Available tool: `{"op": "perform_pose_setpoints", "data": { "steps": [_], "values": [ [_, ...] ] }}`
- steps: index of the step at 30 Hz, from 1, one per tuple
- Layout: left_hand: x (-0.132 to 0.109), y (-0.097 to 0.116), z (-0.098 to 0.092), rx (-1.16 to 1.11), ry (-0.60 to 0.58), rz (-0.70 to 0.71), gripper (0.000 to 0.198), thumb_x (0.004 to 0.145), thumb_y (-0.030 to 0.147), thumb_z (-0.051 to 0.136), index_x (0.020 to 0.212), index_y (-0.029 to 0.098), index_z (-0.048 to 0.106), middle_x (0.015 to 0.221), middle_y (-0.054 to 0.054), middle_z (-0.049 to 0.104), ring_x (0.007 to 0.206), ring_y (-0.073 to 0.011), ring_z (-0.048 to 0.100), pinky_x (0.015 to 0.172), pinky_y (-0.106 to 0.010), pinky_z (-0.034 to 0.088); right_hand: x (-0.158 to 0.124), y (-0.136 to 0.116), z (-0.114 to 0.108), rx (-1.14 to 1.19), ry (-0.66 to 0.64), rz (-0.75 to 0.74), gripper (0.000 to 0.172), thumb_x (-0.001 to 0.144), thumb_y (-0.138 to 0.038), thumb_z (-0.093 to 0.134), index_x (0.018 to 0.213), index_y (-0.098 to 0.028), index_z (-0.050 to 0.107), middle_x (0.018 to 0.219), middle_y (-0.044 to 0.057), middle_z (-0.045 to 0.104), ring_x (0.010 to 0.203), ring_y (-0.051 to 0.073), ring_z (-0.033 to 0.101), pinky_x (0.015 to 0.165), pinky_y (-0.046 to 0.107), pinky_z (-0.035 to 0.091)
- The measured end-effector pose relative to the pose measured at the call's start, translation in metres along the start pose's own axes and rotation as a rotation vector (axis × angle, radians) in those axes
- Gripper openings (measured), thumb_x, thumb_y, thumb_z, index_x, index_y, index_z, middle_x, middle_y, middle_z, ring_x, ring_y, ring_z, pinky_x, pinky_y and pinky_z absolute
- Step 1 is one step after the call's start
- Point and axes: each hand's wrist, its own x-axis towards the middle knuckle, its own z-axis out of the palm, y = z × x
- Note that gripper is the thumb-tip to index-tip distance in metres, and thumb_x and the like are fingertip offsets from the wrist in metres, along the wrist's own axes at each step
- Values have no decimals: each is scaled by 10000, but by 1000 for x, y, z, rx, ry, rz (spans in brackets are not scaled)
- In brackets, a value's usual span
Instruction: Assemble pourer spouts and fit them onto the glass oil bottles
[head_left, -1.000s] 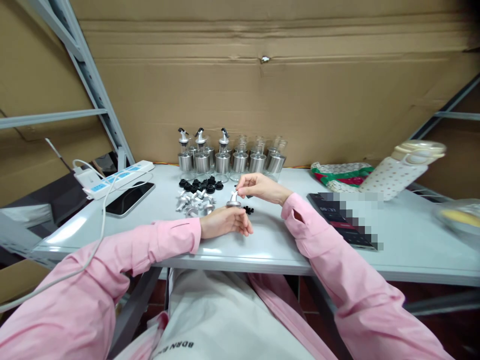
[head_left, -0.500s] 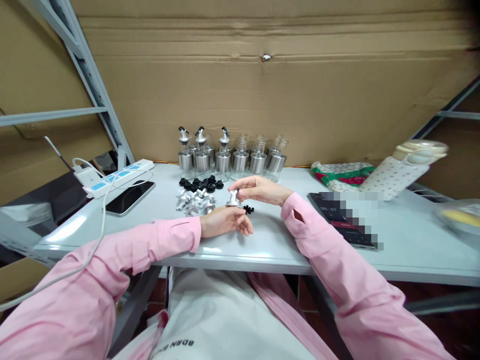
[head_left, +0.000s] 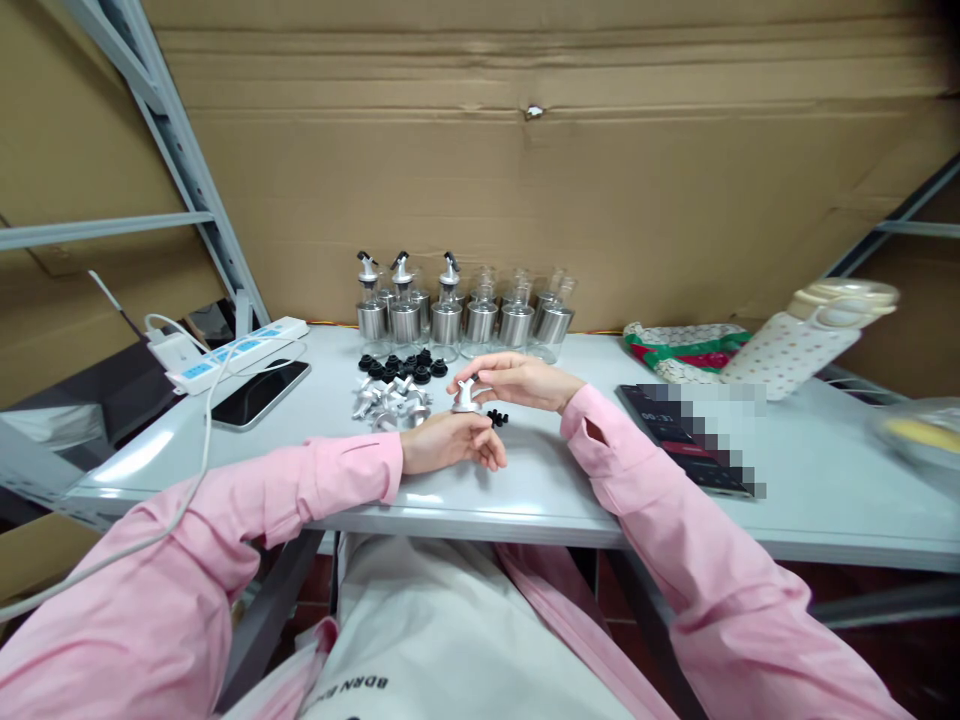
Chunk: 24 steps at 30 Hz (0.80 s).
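My left hand point(head_left: 452, 443) is closed around the base of a silver pourer spout point(head_left: 466, 398), which stands upright above the thumb side. Over its top, the thumb and fingers of my right hand point(head_left: 526, 382) pinch a small black flip cap point(head_left: 473, 378) at the spout's tip. Just right of the spout lie several tiny black pieces point(head_left: 497, 418). Loose silver spouts point(head_left: 391, 402) are heaped to the left of my hands, and behind them is a group of black stoppers point(head_left: 405, 368). My palms hide part of the held spout.
Glass and steel bottles point(head_left: 481, 322) stand in rows at the back; three in front carry spouts. A phone point(head_left: 261, 395) and a power strip point(head_left: 240, 355) lie left, with a white cable point(head_left: 206, 440) over my left sleeve. Right are another phone point(head_left: 679, 440) and a tumbler point(head_left: 799, 345).
My right fingers have shifted slightly to the left over the spout's tip, and the black flip cap shows more clearly. My left hand has stayed in place.
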Motion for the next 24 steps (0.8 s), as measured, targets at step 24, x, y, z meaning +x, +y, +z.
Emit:
{"op": "perform_pose_setpoints", "data": {
  "steps": [24],
  "values": [
    [-3, 5, 1, 53, -21, 7, 435, 798, 486, 525, 558, 140, 417, 697, -72, 657, 626, -130, 600, 640, -255, 432, 1, -8, 13, 105, 112, -63, 383, 706, -178, 658, 939, -237, 361, 874, 7, 657, 719, 119, 592, 719, 287, 431]
  ]
}}
